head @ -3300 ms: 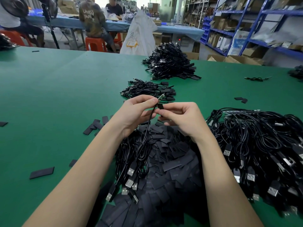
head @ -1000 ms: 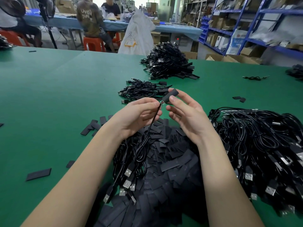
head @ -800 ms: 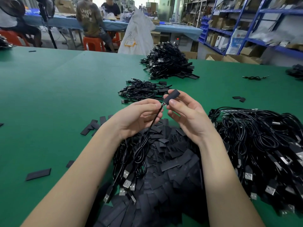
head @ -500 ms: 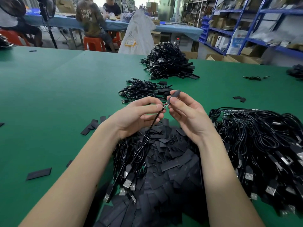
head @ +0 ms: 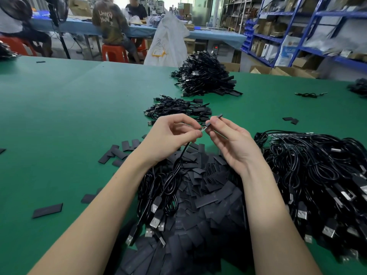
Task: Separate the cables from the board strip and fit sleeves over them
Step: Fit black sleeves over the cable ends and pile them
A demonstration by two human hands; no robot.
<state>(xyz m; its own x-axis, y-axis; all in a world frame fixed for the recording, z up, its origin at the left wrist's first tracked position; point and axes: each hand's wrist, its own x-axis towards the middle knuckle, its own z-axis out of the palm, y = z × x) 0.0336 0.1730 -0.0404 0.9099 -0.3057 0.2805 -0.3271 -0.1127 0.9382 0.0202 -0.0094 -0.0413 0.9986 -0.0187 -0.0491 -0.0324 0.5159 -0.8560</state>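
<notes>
My left hand pinches the cable just behind its bare end, thumb and forefinger closed on it, while my right hand pinches the sleeve between thumb and fingertips. The sleeve's mouth sits right at the small board tip of the cable, above the middle of the counter; whether the tip has entered the sleeve I cannot quite tell, as it is tiny here. The cable is light and limp, hanging down into the loose bundle near the counter's near edge, so I judge the grip must stay close to the tip or it will buckle. The sleeve looks thin, soft and flattened, likely to collapse if squeezed across its flat faces; holding its edges should keep the mouth open. The tip seems fragile, so pushing straight is safest. A sleeve heap lies beneath my wrists.
</notes>
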